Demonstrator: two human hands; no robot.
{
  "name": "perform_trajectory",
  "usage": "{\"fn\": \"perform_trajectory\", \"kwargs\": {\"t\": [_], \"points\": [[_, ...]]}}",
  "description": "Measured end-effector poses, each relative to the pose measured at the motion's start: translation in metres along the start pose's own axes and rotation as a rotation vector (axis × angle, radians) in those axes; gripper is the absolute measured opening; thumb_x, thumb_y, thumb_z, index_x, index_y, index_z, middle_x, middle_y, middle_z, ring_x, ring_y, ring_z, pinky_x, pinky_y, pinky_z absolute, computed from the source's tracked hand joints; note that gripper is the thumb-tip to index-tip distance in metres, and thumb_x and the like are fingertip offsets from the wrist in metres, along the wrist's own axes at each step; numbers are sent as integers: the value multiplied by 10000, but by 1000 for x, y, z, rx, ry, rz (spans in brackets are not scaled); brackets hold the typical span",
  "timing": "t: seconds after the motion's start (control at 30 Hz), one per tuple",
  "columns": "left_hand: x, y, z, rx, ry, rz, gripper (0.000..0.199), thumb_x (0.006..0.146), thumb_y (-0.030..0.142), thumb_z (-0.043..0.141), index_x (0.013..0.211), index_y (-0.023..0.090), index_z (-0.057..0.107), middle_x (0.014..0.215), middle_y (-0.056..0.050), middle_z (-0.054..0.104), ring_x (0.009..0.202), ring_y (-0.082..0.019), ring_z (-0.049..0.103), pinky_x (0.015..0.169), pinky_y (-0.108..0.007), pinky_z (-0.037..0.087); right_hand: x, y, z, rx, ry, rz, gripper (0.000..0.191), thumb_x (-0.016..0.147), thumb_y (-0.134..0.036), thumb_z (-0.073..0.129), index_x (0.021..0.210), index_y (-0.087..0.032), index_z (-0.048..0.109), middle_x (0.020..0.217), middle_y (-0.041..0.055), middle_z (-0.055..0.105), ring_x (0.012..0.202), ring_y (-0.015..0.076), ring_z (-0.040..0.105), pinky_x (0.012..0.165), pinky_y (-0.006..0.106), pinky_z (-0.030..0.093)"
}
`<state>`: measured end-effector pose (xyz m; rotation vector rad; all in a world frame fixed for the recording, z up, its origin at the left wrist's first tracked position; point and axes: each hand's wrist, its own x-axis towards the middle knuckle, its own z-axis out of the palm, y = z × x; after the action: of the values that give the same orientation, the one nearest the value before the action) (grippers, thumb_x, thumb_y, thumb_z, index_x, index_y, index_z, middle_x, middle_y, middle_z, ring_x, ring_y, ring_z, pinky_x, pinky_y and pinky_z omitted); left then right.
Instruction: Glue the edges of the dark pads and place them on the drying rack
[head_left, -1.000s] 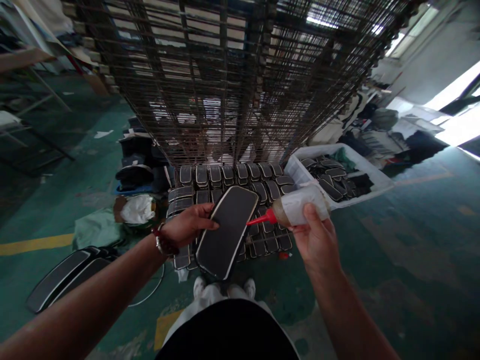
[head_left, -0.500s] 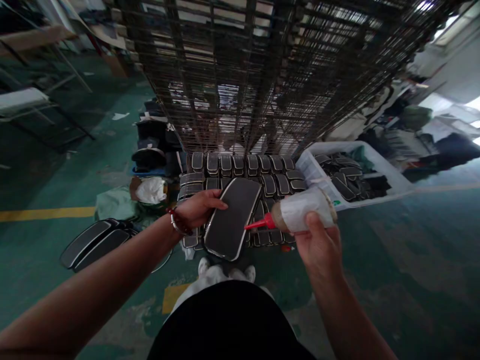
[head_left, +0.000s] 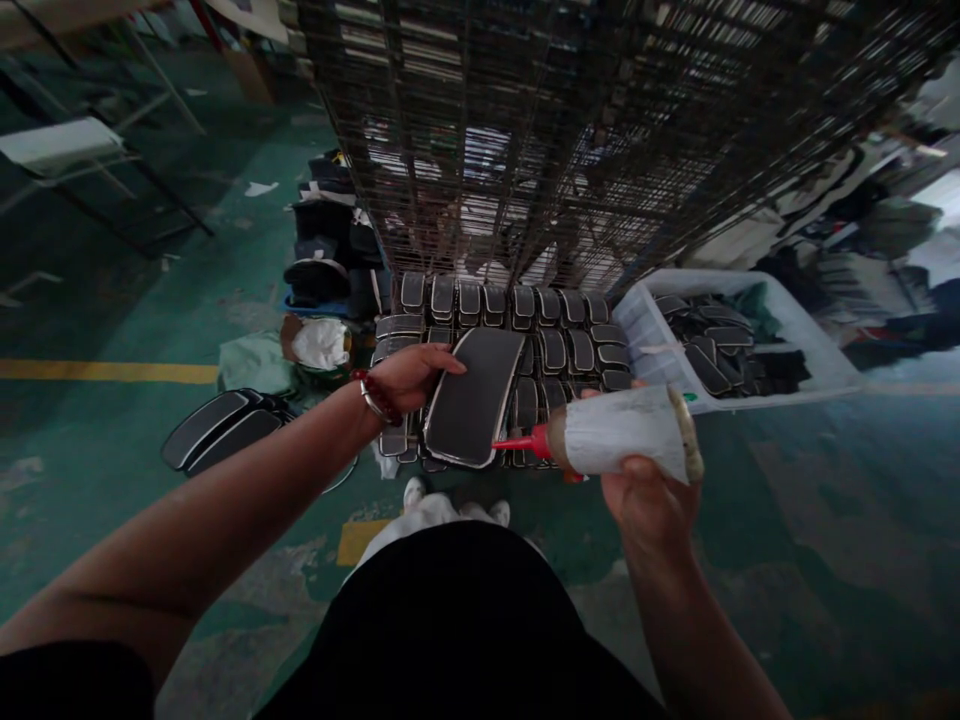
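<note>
My left hand (head_left: pixel 414 376) grips a dark, rounded rectangular panel (head_left: pixel 477 395) by its left edge, thumb on the top face. A pale line runs round the panel's border. In my right hand (head_left: pixel 651 492) is a squeeze bottle (head_left: pixel 626 432) with a white wrap, lying nearly level. Its red nozzle (head_left: pixel 525 442) points left, and the tip is at the panel's lower right edge; whether it touches I cannot tell. Beneath the panel, rows of smaller dark pads (head_left: pixel 553 352) with pale borders are laid out.
A tall wire rack (head_left: pixel 517 130) rises behind the pads. To the right stands a white plastic bin (head_left: pixel 795 395) holding dark pieces. On the left floor lie larger dark panels (head_left: pixel 232 432), an opened bag (head_left: pixel 321 343) with white content, and a stack of black items (head_left: pixel 322 240).
The bottle has turned more level, and its nozzle tip has moved down along the panel's right edge towards the lower corner. The camera view has shifted slightly.
</note>
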<state>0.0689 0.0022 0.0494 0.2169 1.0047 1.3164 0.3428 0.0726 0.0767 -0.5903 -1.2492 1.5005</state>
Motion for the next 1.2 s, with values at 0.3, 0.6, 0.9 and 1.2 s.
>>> {"fn": "perform_trajectory", "kwargs": {"t": [0.3, 0.6, 0.9, 1.2], "points": [[1, 1, -7, -178, 235, -7, 403, 730, -27, 624, 1117, 52, 706, 758, -117, 770, 657, -249, 750, 695, -394, 645, -3, 7, 3, 13, 107, 10, 614, 676, -420, 895, 1223, -278, 655, 1236, 91, 703, 1146, 343, 695, 965, 567, 577], [-1, -12, 6, -270, 376, 114, 228, 782, -43, 605, 939, 112, 662, 712, -58, 745, 608, -186, 727, 687, -324, 652, 0, 40, 11, 212, 159, 451, 326, 860, -513, 757, 1087, -283, 712, 1051, 34, 776, 952, 200, 737, 725, 325, 629], [2, -54, 22, -132, 81, 13, 355, 647, -42, 615, 942, 138, 697, 858, -79, 791, 728, -211, 754, 698, -313, 624, 71, 45, 17, 61, 185, 184, 375, 765, -410, 844, 1063, -248, 685, 924, -8, 729, 789, 162, 684, 592, 279, 538], [1, -38, 6, -74, 4, 5, 381, 608, -31, 632, 956, 98, 715, 880, -115, 796, 781, -241, 761, 706, -316, 604, 49, 60, 24, -23, 95, 144, 545, 699, -399, 898, 1154, -222, 656, 951, 19, 742, 842, 199, 714, 728, 338, 608]]}}
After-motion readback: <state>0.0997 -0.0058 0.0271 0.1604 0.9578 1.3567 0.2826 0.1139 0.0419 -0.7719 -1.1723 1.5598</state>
